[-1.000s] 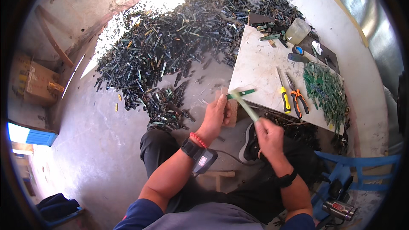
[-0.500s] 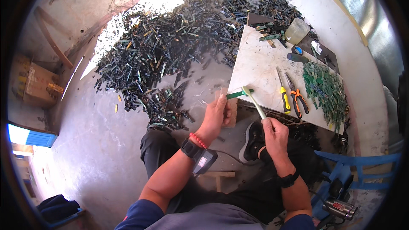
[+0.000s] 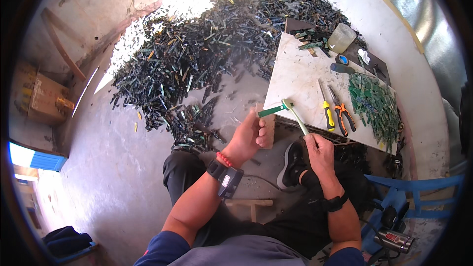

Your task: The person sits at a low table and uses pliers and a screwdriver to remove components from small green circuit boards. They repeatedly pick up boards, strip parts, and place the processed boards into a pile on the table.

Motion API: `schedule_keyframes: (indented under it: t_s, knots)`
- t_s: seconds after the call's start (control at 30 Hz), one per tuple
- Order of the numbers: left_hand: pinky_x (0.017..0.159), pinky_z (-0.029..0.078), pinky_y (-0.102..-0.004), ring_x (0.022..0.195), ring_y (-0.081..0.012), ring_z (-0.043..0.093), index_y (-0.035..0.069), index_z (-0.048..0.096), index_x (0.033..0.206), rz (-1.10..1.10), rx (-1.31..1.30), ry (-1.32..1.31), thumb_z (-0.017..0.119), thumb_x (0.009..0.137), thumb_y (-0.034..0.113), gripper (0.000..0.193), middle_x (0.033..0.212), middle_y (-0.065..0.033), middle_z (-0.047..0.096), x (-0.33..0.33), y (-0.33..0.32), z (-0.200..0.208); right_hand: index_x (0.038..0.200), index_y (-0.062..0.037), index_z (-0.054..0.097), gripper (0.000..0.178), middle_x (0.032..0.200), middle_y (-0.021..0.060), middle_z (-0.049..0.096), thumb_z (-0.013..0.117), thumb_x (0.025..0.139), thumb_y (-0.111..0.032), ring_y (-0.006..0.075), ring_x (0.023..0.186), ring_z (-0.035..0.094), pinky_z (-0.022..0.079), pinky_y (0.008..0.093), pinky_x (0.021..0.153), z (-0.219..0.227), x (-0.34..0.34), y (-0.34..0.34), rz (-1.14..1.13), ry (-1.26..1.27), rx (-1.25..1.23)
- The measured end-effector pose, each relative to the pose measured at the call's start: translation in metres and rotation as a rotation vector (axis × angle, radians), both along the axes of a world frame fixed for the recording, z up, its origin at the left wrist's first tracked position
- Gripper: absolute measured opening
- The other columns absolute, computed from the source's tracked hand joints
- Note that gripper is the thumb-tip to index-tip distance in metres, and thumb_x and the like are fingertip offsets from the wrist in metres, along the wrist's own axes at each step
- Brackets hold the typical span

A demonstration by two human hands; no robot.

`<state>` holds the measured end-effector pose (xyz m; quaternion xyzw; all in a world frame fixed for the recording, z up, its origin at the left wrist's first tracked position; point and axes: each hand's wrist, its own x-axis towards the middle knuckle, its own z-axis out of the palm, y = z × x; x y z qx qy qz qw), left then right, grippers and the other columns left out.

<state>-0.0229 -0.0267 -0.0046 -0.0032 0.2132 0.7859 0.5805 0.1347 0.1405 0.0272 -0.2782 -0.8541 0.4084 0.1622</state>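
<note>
My left hand (image 3: 249, 137) pinches one end of a narrow green circuit-board strip (image 3: 270, 112) between thumb and forefinger, the other fingers curled below. The strip points right, just off the near left corner of the white board. In my right hand (image 3: 321, 153) is the pale green handle of a toothbrush (image 3: 298, 119). Its head lies against the free end of the strip; the bristles cannot be made out. To the right on the board are a yellow-handled screwdriver (image 3: 328, 113) and orange-and-black pliers (image 3: 343, 114).
The white board (image 3: 290, 76) carries a heap of green strips (image 3: 375, 106), a dark-handled tool (image 3: 342, 68), a blue-centred tape roll (image 3: 342, 59) and a translucent tub (image 3: 341, 38). A large pile of dark strips (image 3: 197, 54) covers the floor ahead. A blue chair (image 3: 414, 182) stands at right.
My left hand has turned slightly, and the strip's free end has drawn back a little left. The toothbrush head has shifted slightly right, now at the strip's end.
</note>
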Motion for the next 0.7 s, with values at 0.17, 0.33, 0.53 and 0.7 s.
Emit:
schedule_keyframes:
  t_s: [0.17,0.33,0.53,0.7]
  knots:
    - [0.052,0.031,-0.0245,0.051,-0.0094,0.033,0.013,0.049,0.081,0.023,-0.086,-0.051,0.037,0.1,0.046,0.039,0.066,0.0039,0.041,0.0,0.003,0.003,0.092,0.003,0.064,0.028,0.056,0.0098,0.047,0.058,0.092,-0.024,0.0143,0.051,0.043,0.038,0.0312,0.05,0.002,0.001,0.001,-0.014,-0.024,-0.015]
    - [0.052,0.031,-0.0246,0.051,-0.0094,0.034,0.014,0.049,0.081,-0.007,0.039,-0.11,0.038,0.099,0.045,0.038,0.065,0.0042,0.041,-0.001,0.004,0.007,0.093,0.0023,0.064,0.028,0.058,0.011,0.05,0.058,0.092,-0.025,0.0169,0.052,0.045,0.039,0.032,0.052,0.004,0.001,0.003,0.001,-0.053,0.007]
    - [0.051,0.03,-0.0238,0.051,-0.0085,0.034,0.014,0.048,0.082,0.046,-0.073,-0.095,0.039,0.099,0.047,0.038,0.065,0.0049,0.041,-0.001,0.008,-0.003,0.094,0.0018,0.065,0.028,0.058,0.0117,0.051,0.059,0.092,-0.026,0.0196,0.052,0.046,0.04,0.0329,0.053,0.001,0.002,0.005,0.004,-0.053,-0.001]
    - [0.051,0.029,-0.0226,0.051,-0.0075,0.032,0.014,0.047,0.082,0.076,-0.035,-0.037,0.04,0.1,0.044,0.036,0.065,0.0051,0.039,0.001,0.009,0.0,0.093,0.0047,0.065,0.027,0.058,0.0015,0.048,0.059,0.092,-0.022,0.0081,0.055,0.042,0.037,0.0266,0.052,-0.002,0.003,0.006,-0.023,0.021,-0.153]
